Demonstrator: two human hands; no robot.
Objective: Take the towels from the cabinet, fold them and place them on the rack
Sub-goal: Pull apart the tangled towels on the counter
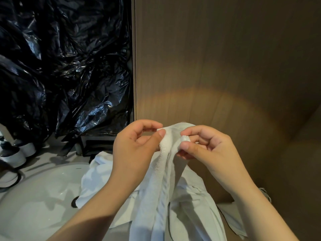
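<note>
A white towel [161,192] hangs bunched from both my hands in the lower middle of the head view. My left hand [133,146] pinches its stitched top edge between thumb and forefinger. Close beside it, my right hand [208,150] pinches a folded corner of the same edge. The towel's lower part trails down out of view. More white cloth [97,180] lies crumpled under it, spreading over the sink's right side. No rack is in sight.
A white sink basin [43,197] sits at the lower left. Black plastic sheeting [60,66] covers the upper left. A tall brown wooden panel [225,58] fills the right side, close behind my hands. Small dark and white containers [15,153] stand left of the sink.
</note>
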